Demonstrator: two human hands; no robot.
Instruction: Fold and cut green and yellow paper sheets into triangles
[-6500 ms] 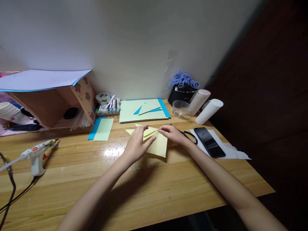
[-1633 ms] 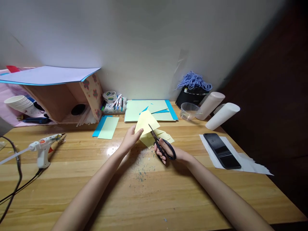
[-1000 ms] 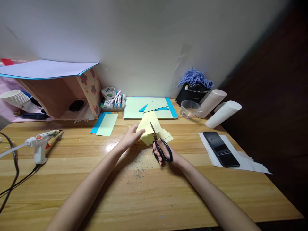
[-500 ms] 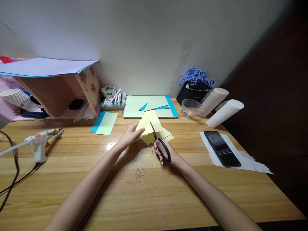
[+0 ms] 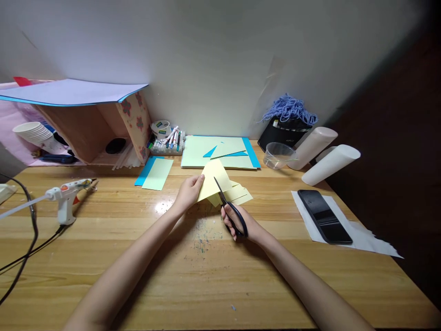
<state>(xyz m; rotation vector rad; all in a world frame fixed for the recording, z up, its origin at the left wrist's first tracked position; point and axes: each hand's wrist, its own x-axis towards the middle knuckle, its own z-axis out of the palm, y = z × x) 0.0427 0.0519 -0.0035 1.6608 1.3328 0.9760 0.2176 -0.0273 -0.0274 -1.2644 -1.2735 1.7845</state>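
A pale yellow sheet of paper (image 5: 214, 179) is pinched along its left edge by my left hand (image 5: 188, 191), thumb on top. My right hand (image 5: 234, 220) grips a pair of scissors (image 5: 241, 223) with dark handles. Its blades point up and away, lying across the sheet's right part; whether they are parted I cannot tell. Several yellow paper pieces (image 5: 241, 195) lie on the table beneath the held sheet, partly hidden by it.
At left a glue gun (image 5: 67, 200) trails a cable, before an open box (image 5: 132, 124). Markers (image 5: 172, 140) and stacked green and blue sheets (image 5: 196, 147) lie at the back. A clear plastic cup (image 5: 278, 156), white rolls (image 5: 330, 164) and a phone (image 5: 325, 216) are on the right.
My left hand has shifted its hold on the yellow sheet, the thumb now higher along the edge, and the sheet is turned slightly. The whole view has shifted a little. The scissors stay in my right hand.
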